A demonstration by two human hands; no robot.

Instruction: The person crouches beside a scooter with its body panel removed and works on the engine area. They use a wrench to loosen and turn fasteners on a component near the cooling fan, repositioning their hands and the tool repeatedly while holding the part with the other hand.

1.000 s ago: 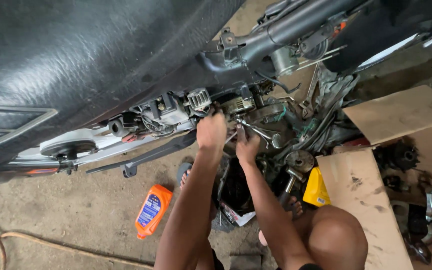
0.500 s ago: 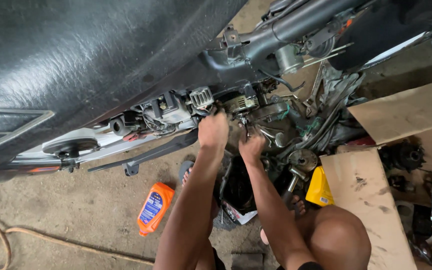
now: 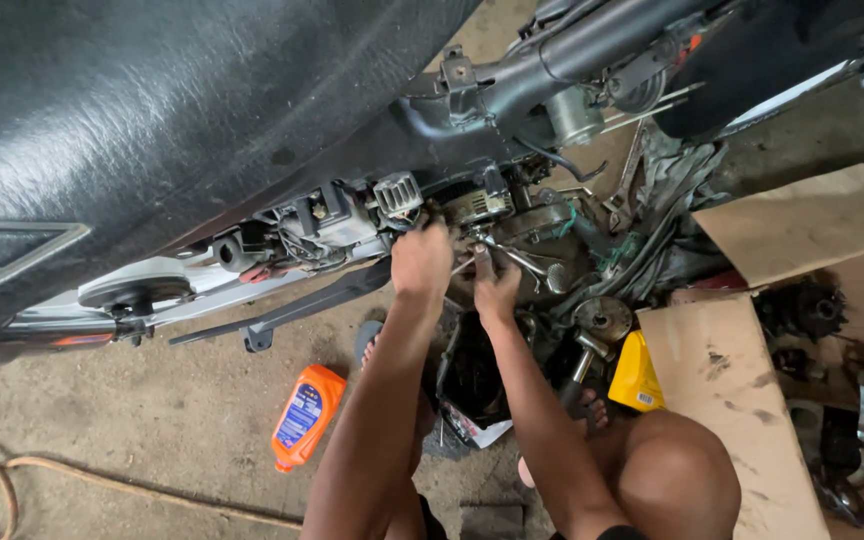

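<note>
I look down past a black motorcycle seat (image 3: pixel 152 120) at the bike's engine (image 3: pixel 512 215). My left hand (image 3: pixel 420 262) is closed against the engine just under a finned metal part (image 3: pixel 399 193). My right hand (image 3: pixel 495 290) is beside it, gripping a metal wrench (image 3: pixel 517 258) that lies across the engine case. Both forearms reach up from the bottom of the view. My bent knee (image 3: pixel 677 470) is at the lower right.
An orange oil bottle (image 3: pixel 307 415) lies on the dirty concrete floor. A yellow container (image 3: pixel 637 372) stands by a cardboard box (image 3: pixel 752 400) with greasy engine parts (image 3: pixel 832 400). A footpeg bar (image 3: pixel 282 312) sticks out at left; a hose (image 3: pixel 12 475) curls at the lower left.
Both hands stay at the same spot on the engine, shifting only slightly. The view has drifted a little.
</note>
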